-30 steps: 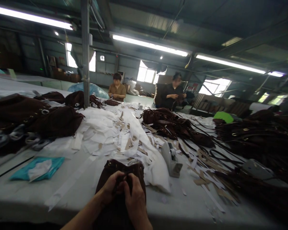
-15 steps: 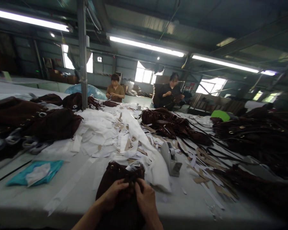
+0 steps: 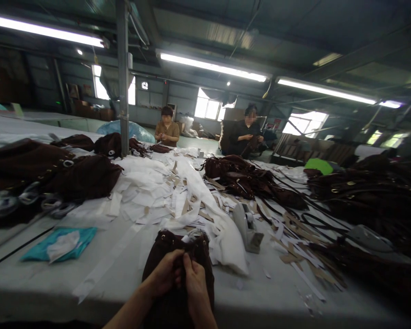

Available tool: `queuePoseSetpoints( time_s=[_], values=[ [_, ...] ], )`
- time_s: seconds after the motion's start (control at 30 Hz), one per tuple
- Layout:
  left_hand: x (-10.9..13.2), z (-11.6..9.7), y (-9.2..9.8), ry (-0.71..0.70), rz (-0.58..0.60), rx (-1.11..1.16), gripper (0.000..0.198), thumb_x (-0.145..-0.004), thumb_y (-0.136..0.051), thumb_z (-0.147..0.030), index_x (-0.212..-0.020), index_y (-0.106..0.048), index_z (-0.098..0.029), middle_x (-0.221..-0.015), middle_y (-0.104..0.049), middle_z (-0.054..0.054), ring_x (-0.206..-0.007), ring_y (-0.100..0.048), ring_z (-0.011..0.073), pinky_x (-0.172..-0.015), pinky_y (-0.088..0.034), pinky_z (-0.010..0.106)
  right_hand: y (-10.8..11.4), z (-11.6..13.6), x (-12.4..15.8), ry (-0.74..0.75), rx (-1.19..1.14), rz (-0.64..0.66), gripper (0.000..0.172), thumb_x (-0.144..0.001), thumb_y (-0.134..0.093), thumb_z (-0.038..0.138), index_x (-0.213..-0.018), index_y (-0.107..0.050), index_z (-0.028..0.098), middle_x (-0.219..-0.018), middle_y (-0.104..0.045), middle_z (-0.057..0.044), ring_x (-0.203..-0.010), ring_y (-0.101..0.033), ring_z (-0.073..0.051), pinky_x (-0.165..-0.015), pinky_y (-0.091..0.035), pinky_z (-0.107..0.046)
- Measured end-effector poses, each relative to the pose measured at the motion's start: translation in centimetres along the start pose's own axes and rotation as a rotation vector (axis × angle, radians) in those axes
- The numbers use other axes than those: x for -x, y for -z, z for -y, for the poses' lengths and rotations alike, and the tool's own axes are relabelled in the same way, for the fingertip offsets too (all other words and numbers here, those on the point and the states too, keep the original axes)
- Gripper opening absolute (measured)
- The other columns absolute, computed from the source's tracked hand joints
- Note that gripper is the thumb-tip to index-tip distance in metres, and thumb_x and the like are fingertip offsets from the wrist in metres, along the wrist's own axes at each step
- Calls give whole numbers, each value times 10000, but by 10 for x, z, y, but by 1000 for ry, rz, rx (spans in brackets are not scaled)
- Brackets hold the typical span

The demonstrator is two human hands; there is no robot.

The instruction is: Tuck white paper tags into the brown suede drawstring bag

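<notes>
On the white tabletop (image 3: 55,285), a dark brown bag (image 3: 171,304) is set at the near edge, with a grey tape dispenser (image 3: 248,230) placed to its right. The bag's upper front is pinched by the left hand (image 3: 167,274) and right hand (image 3: 195,281).

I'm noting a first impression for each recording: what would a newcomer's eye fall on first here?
Probably the white and tan scraps strewn over the middle of the table. Against the dull tones, a turquoise packet at lower left and a lime-green item at right also stand out. At bottom centre, the left hand and right hand meet on a dark brown bag.
</notes>
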State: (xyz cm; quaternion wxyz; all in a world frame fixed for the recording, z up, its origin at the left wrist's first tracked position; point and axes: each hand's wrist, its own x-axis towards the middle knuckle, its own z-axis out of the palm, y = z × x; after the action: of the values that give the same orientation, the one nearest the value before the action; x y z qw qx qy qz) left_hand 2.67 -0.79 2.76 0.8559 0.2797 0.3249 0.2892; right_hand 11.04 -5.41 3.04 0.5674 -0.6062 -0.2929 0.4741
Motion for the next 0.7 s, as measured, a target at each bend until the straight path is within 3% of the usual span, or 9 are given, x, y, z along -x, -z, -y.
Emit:
queuePoseSetpoints(
  time_s=[0.13,0.2,0.33,0.47,0.57,0.7],
  values=[
    [-9,-9,-4,59,-85,-59,361,-864,-493,-374,-629,-622,-132,-260,-353,-52,-189,-284,122,-230,-207,228,6,-5,5,-24,-38,55,620,-607,-630,752,-661,-571,137,-519,-586,-9,-400,-510,-88,-369,-412,-193],
    [-18,-15,-7,77,-127,-56,375,-879,-478,-334,-590,-597,-128,-294,-421,-18,-205,-334,126,-233,-207,232,9,-6,7,-55,-85,74,596,-598,-672,718,-673,-573,135,-544,-598,-8,-423,-529,-86,-417,-462,-201],
    [-44,-27,-13,36,-194,-15,263,-906,-506,-218,-676,-589,-121,-502,-585,-11,-420,-555,105,-406,-430,201,14,-5,7,-128,-128,89,612,-563,-714,697,-731,-594,120,-598,-632,-30,-495,-596,-117,-500,-525,-242],
    [-62,-32,-19,14,-201,-21,213,-903,-555,-251,-743,-597,-117,-580,-607,-32,-481,-572,92,-506,-487,224,15,-7,0,-103,-106,62,650,-551,-691,729,-747,-588,119,-569,-606,-9,-450,-552,-90,-435,-464,-202],
    [-54,-29,-18,-44,-136,-31,227,-842,-629,-273,-698,-611,-98,-552,-623,16,-464,-578,116,-471,-457,219,14,-11,-3,-60,-92,32,648,-549,-682,737,-741,-579,127,-546,-580,15,-421,-503,-65,-404,-416,-178],
    [-20,-15,-8,-98,13,-80,319,-774,-676,-404,-674,-610,-109,-486,-589,26,-353,-505,124,-352,-359,221,13,-18,1,-2,-65,10,639,-547,-666,749,-712,-567,140,-506,-547,38,-399,-470,-63,-385,-394,-184]
  ],
)
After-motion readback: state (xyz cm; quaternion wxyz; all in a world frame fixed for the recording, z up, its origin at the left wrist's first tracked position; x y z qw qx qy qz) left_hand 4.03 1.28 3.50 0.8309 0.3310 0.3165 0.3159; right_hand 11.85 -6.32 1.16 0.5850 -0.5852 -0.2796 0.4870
